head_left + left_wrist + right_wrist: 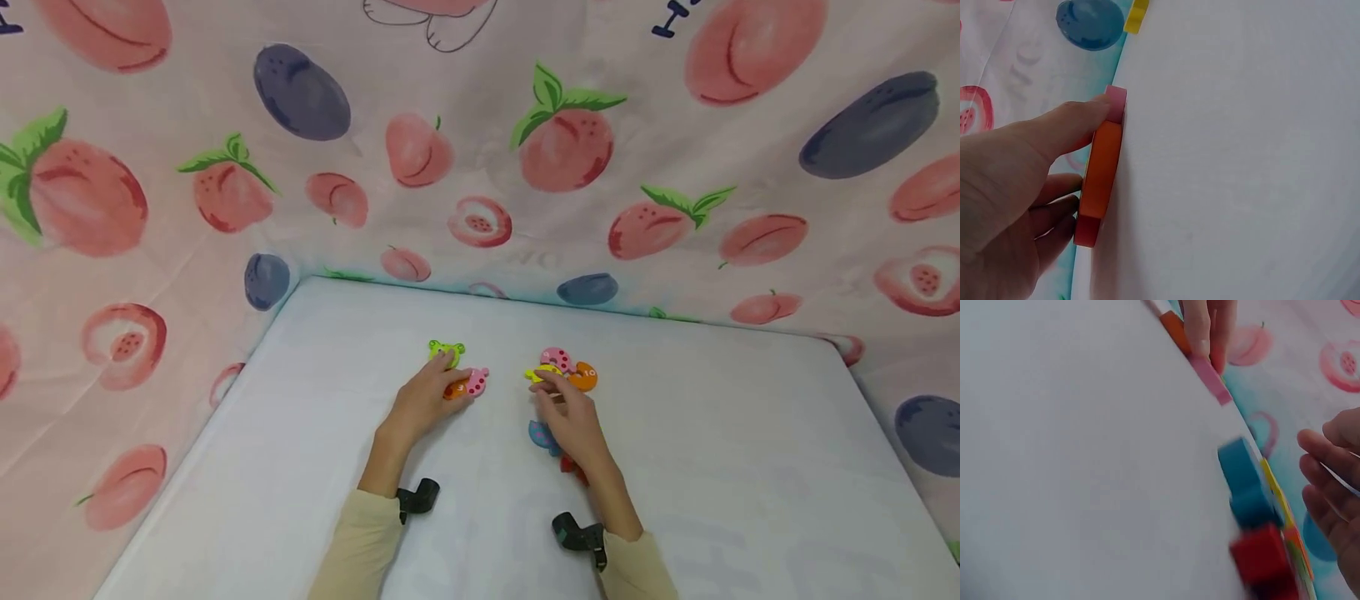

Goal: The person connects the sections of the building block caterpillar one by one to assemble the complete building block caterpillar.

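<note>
My left hand [422, 402] is over several flat, painted animal-shaped pieces. Its thumb and fingers grip an orange piece [1102, 169] joined end to end with a spotted pink piece [477, 382]. Just beyond the fingertips lies a green frog-faced piece [446, 351], partly covered by a finger. My right hand [576, 418] hovers with loosely bent fingers beside a yellow piece [550, 371]; the right wrist view shows nothing held. Touching the yellow piece are a pink spotted piece [556, 358] and an orange numbered piece [584, 377].
Nearer than the yellow piece lie a blue piece [542, 436] and a red piece [567, 463], partly hidden under the right hand. All rest on a white table [750, 433]. Fruit-printed cloth [480, 150] hangs behind and to the left.
</note>
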A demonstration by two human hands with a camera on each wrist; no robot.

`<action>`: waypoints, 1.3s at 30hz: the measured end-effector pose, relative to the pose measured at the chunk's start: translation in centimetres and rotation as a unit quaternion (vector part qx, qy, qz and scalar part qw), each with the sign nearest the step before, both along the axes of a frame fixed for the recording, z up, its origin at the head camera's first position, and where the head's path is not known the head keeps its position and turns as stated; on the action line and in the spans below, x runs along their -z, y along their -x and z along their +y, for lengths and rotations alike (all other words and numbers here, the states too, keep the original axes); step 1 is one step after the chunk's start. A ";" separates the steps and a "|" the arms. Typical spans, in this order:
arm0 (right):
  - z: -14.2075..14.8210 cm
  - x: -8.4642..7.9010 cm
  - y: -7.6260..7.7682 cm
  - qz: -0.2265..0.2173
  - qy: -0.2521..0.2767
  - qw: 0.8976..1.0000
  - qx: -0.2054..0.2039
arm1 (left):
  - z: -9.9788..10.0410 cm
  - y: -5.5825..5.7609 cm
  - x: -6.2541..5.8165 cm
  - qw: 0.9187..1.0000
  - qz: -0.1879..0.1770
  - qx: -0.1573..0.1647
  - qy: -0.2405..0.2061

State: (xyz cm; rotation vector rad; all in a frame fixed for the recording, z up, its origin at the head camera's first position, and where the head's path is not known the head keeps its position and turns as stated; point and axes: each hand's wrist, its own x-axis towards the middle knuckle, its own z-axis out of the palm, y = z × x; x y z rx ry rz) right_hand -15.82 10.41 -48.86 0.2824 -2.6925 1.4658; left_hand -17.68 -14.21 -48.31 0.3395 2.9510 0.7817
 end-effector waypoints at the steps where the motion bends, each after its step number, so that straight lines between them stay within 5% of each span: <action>1: 0.5 0.1 -0.4 0.010 -0.007 1.000 0.013 | 0.1 0.0 -0.1 1.000 0.005 -0.001 0.002; 5: 2.5 0.7 -1.7 0.020 -0.028 0.997 0.071 | 0.2 -0.2 -0.3 1.000 0.024 -0.009 0.012; 11: 4.6 2.2 -2.5 -0.048 0.005 0.988 0.145 | 0.4 0.0 -0.1 0.998 0.035 -0.003 0.043; 19: 5.0 2.3 -2.3 -0.090 0.048 0.981 0.166 | 0.6 0.0 0.3 0.997 0.049 -0.005 0.062; 31: 4.9 2.6 -1.9 -0.097 0.043 0.979 0.174 | 0.8 0.2 0.3 0.999 0.012 -0.037 0.018; 39: 4.9 2.7 -2.0 -0.102 0.037 0.979 0.175 | 0.9 -0.1 0.4 0.999 0.018 -0.040 0.010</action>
